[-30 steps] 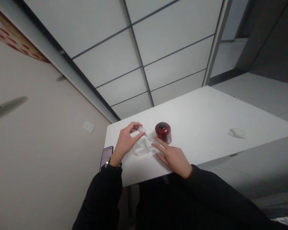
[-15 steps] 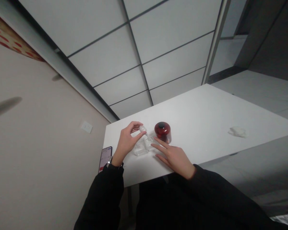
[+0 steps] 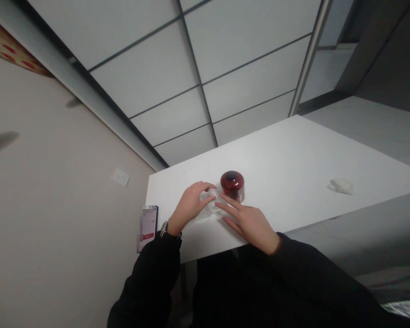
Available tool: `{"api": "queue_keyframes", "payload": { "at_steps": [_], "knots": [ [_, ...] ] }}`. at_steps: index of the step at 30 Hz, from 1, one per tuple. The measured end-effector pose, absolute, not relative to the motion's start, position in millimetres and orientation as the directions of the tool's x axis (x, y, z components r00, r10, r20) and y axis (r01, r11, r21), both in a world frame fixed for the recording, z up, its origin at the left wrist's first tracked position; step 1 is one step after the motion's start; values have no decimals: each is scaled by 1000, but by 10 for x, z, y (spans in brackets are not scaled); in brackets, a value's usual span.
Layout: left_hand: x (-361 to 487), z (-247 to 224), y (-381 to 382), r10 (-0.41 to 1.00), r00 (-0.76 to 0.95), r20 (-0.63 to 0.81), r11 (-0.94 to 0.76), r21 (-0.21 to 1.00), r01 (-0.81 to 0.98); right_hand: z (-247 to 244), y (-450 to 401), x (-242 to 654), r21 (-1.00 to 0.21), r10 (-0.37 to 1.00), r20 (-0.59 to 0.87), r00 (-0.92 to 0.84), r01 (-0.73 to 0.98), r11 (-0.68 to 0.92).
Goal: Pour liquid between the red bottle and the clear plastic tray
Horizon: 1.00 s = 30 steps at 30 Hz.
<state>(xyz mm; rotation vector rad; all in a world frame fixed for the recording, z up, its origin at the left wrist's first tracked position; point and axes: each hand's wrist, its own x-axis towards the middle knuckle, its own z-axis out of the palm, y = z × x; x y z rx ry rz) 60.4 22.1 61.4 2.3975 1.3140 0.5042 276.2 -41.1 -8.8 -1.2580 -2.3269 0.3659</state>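
Note:
Between thumb and fingers, my left hand (image 3: 191,200) grips a clear ball-shaped stopper (image 3: 212,193). It is right over clear glass pieces (image 3: 205,213) on the table; my hand partly covers them, and I cannot tell whether stopper and glass touch. My right hand (image 3: 251,223) has its fingers stretched out, with the tips against or close beside the clear glass. Just behind those fingertips stands a dark red, rounded jar (image 3: 233,184) with a black spot on top.
A phone (image 3: 148,228) with a lit screen lies at the left edge of the white table (image 3: 276,182). A crumpled white tissue (image 3: 340,186) rests far right. The wall with a socket (image 3: 121,177) borders the left side, and a panelled partition (image 3: 253,91) rises behind.
My left hand has moved right and slightly down with the stopper, from above the left glass piece to beside my right fingertips. My right hand has barely moved.

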Motion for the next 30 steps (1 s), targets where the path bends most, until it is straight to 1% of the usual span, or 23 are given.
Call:
{"api": "queue_keyframes", "payload": {
  "at_steps": [4, 10, 12, 14, 17, 19, 21, 25, 28, 30],
  "knots": [
    [613, 651, 179, 809, 581, 87, -548, 466, 694, -89, -403, 2756, -436, 838, 274, -472, 716, 546],
    [733, 667, 158, 784, 613, 94, -562, 526, 638, -100, -396, 2748, -421, 831, 296, -471, 717, 556],
    [754, 673, 184, 763, 640, 90, -584, 521, 623, -97, -396, 2749, -411, 835, 289, -468, 727, 550],
    [737, 686, 217, 767, 633, 105, -602, 460, 652, -86, -398, 2751, -404, 840, 276, -467, 737, 542],
    [642, 724, 247, 786, 609, 105, -610, 295, 735, -66, -400, 2754, -414, 841, 265, -472, 732, 541],
    [567, 760, 236, 799, 595, 85, -596, 238, 767, -62, -399, 2755, -426, 841, 261, -475, 725, 541],
    [532, 795, 207, 812, 581, 50, -573, 260, 777, -69, -396, 2755, -429, 841, 262, -473, 723, 541],
    [637, 798, 169, 783, 621, -18, -567, 391, 725, -104, -385, 2756, -411, 842, 286, -457, 735, 539],
    [740, 748, 211, 738, 675, -2, -586, 493, 643, -121, -378, 2761, -396, 843, 294, -451, 745, 537],
    [741, 722, 249, 755, 655, 24, -579, 494, 649, -118, -377, 2767, -389, 840, 284, -462, 746, 541]
  ]
}}
